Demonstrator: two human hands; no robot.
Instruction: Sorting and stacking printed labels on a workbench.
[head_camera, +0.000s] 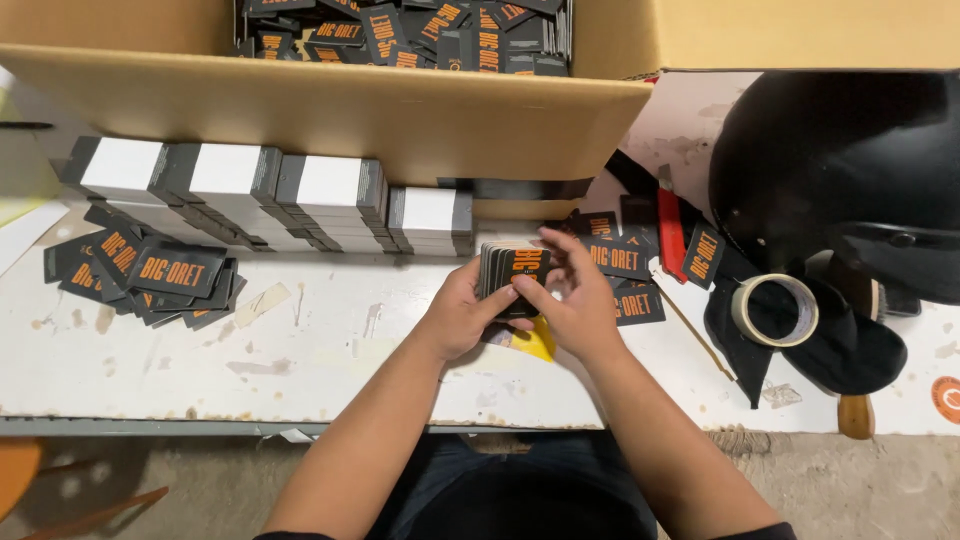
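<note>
Front: you have bare table (330, 350) between the loose tags (150, 275) and your hands.
Back: banded tag stacks (270, 195) and cardboard box (330, 110) block you.
Right: tape roll (775, 310) and helmet (840, 160) crowd you.

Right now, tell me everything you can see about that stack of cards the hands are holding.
The stack of cards is a thick pack of small black rectangular tags with orange lettering on the top face, likely card or paper. It is held just above the white table, edges squared and fanned slightly. The left hand grips it from below and the side; the right hand touches its top edge and right side with its fingers.
</note>
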